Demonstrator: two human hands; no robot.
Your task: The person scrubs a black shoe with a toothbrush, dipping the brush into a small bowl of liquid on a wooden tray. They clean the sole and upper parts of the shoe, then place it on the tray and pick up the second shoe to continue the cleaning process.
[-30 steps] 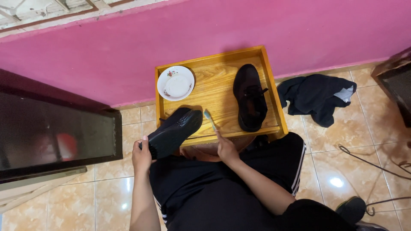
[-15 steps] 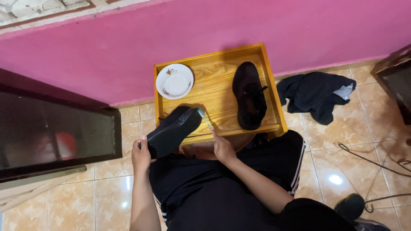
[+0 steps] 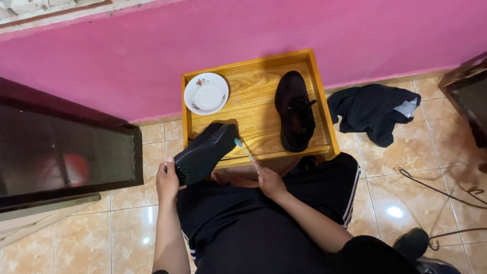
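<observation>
My left hand (image 3: 167,180) grips the heel of a black shoe (image 3: 205,153), held tilted with its sole facing up over the near left corner of a wooden tray (image 3: 253,109). In my right hand (image 3: 269,181) is a toothbrush (image 3: 243,149), its light head touching the toe end of the sole. A second black shoe (image 3: 295,110) lies upright on the right side of the tray. In the tray's far left corner sits a small white saucer (image 3: 206,93) with a flower pattern.
A pink wall (image 3: 253,35) runs behind the tray. A dark framed screen (image 3: 61,152) leans at the left. A black garment (image 3: 375,111) lies crumpled on the tiled floor at right, with dark furniture (image 3: 469,91) and cables (image 3: 441,190) beyond. My legs in black trousers fill the foreground.
The toothbrush head has moved left along the shoe's toe end, from standing clear above it to touching the sole. The left hand and shoe have barely shifted.
</observation>
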